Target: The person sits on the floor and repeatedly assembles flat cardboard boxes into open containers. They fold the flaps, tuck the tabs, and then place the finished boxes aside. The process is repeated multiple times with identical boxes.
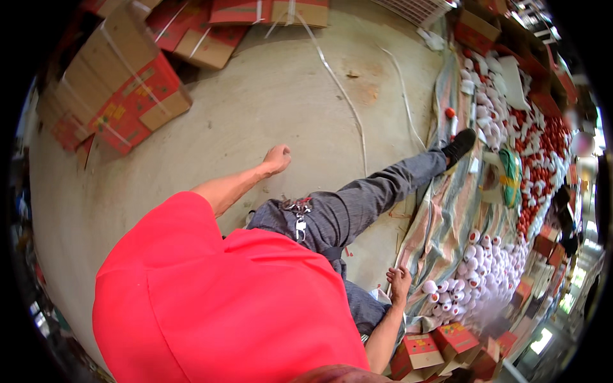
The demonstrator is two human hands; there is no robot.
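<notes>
My left hand (278,159) hangs over the bare concrete floor, its fingers loosely curled with nothing visible in them. Lower right, my right hand (399,279) is beside my leg, above the near edge of a striped tarp (440,230). Its fingers are bent but apart, and no held object shows. A pile of round fruits in white foam nets (476,271) lies on the tarp close to that hand. My dark shoe (461,147) is on the tarp's edge, the leg stretched out to the right. Keys (300,217) hang at my waist.
Red and brown cartons (137,96) are stacked at upper left. More cartons (440,348) stand at lower right. Red fruits (536,166) and another netted heap (488,105) cover the far right. A white strap (338,83) trails across the floor. One red fruit (450,113) lies alone.
</notes>
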